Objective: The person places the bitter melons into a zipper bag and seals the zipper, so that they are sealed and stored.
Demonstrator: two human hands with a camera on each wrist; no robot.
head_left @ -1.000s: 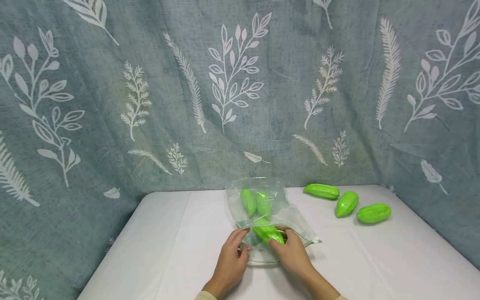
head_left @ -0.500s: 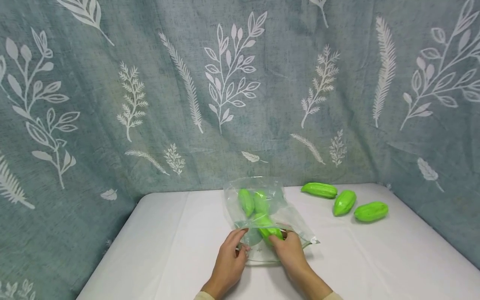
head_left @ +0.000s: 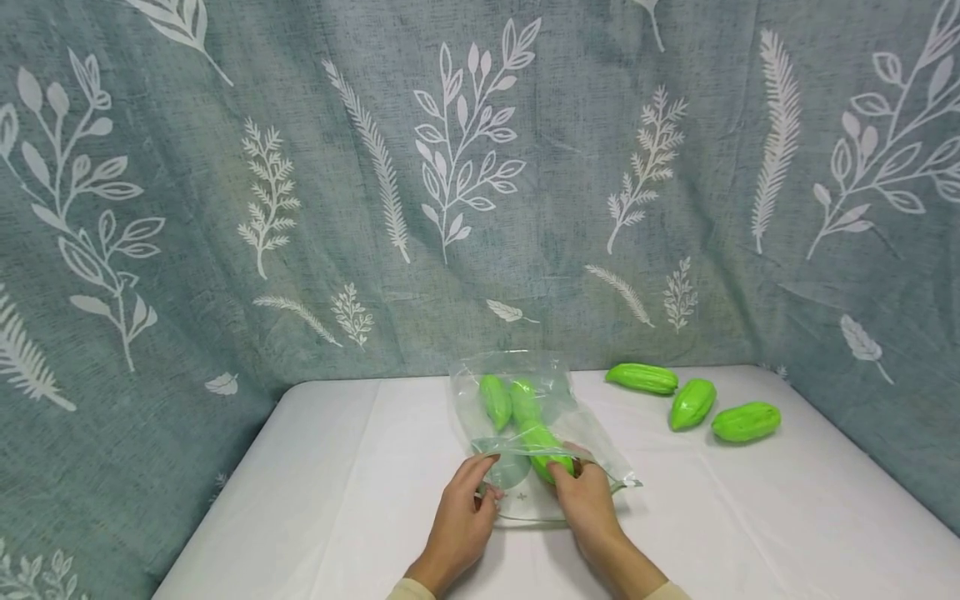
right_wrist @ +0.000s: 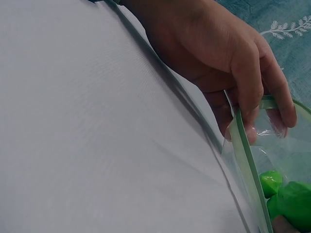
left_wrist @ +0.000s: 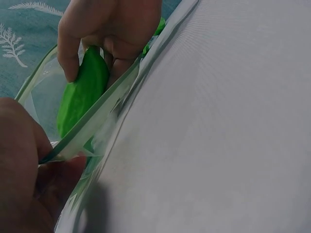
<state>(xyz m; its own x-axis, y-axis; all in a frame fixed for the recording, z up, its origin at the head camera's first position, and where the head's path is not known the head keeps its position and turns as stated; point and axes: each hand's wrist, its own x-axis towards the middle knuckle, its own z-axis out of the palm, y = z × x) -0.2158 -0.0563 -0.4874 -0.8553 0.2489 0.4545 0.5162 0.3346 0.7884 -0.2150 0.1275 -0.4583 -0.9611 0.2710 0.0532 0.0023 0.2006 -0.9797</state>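
A clear zip bag (head_left: 592, 433) with a green-edged mouth lies on the white table, its mouth facing me. My left hand (head_left: 465, 508) pinches the left side of the bag's rim and spreads it. My right hand (head_left: 588, 500) grips the near end of a green ridged gourd (head_left: 550, 465), whose far part is inside the bag. In the left wrist view, fingers hold this gourd (left_wrist: 80, 104) from above within the mouth. Deeper in the bag lie two more gourds, a left one (head_left: 495, 402) and a right one (head_left: 524, 400). The right fingertips are partly hidden by plastic.
Three loose green gourds lie at the back right: one near the back edge (head_left: 641, 377), a middle one (head_left: 693, 405) and a right one (head_left: 746, 422). A patterned teal curtain (head_left: 360, 208) hangs behind and beside the table (head_left: 330, 467).
My right hand has slid the gourd farther into the bag and turned it slightly, so its far end now meets the right-hand gourd inside. My left hand stays on the rim.
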